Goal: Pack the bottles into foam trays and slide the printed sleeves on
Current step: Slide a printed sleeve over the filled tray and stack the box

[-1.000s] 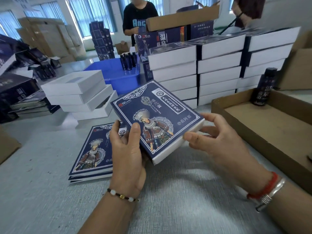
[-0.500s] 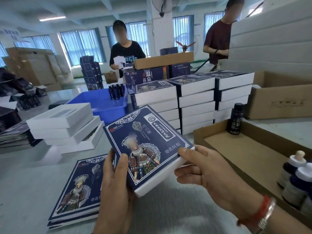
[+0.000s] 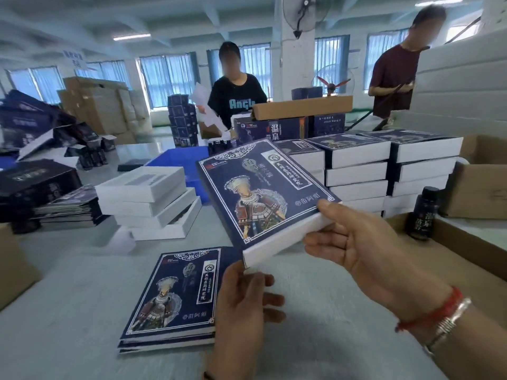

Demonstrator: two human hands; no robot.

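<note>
A white foam tray in a dark blue printed sleeve [image 3: 260,193] hangs tilted above the table. My right hand [image 3: 365,248] grips its near right corner, thumb on the printed top and fingers along the white end. My left hand [image 3: 241,305] hovers just below the box's near corner with relaxed fingers and holds nothing. A pile of flat printed sleeves [image 3: 170,297] lies on the table to its left. Bare white foam trays [image 3: 148,198] are stacked further left. One dark bottle [image 3: 424,215] stands in a shallow cardboard tray [image 3: 466,250] on the right.
Stacks of sleeved boxes [image 3: 356,171] stand behind the held box. A blue bin [image 3: 175,160] sits beyond the foam trays. Dark cartons and flat sleeves [image 3: 41,187] pile up at the left. Two people work across the table. A brown carton [image 3: 482,187] is at the far right.
The sleeved box has risen and moved right in my right hand. My left hand has let go of it and dropped below. My view has tilted upward.
</note>
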